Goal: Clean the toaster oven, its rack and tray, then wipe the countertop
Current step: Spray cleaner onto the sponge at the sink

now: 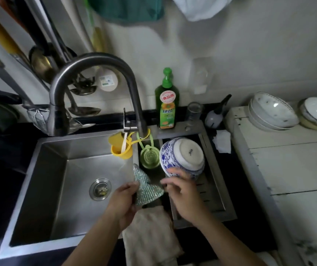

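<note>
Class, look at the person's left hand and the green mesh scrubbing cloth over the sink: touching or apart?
Touching. The head view shows the left hand pinching the edge of the green mesh scrubbing cloth, fingers overlapping the fabric with no gap.

I see a curved grey metal faucet [96, 77] over the steel sink basin [57, 189], a green dish-soap bottle [166, 104] behind, an upturned blue-and-white porcelain bowl [182, 156] on the drainer, and stacked white bowls [272, 112] at right.

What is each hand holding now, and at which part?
Left hand pinches the scrubbing cloth at its left edge. Right hand holds nothing.
</note>
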